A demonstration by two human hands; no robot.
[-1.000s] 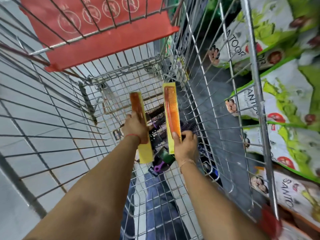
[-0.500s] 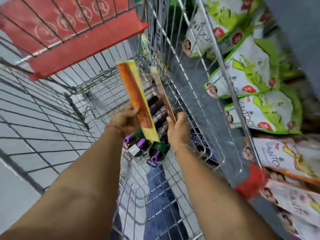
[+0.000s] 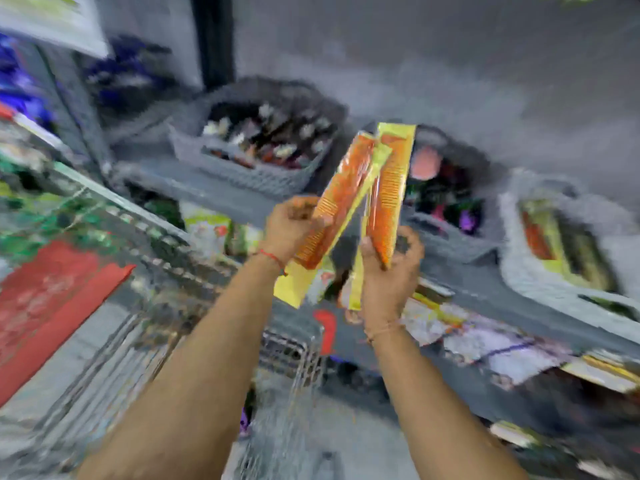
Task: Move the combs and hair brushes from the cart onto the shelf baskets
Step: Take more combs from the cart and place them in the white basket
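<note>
Rising from the bottom edge, two bare forearms reach up over the wire cart (image 3: pixel 287 368), whose thin metal grid and red plastic flap (image 3: pixel 52 299) sit low and left, heavily blurred. The left hand (image 3: pixel 294 226) has its grip pinched on a long orange comb (image 3: pixel 332 206) in a flat yellow sleeve, tilted up to the right. The right hand (image 3: pixel 391 268) has its grip closed on a second orange comb (image 3: pixel 388 199) in like packaging, standing nearly upright; the upper ends of the two packs overlap. Both combs are held in open air above the cart's far rim, short of the grey shelf (image 3: pixel 207 188) edge. On that shelf stand woven grey baskets: the left basket (image 3: pixel 256 174) holds dark, mixed items, too blurred to name; the middle basket (image 3: pixel 450 233), partly hidden behind the combs, holds dark and pink items; the right basket (image 3: pixel 519 271) holds yellow-and-orange packs. Open room lies above the baskets, against a plain grey back wall.
</note>
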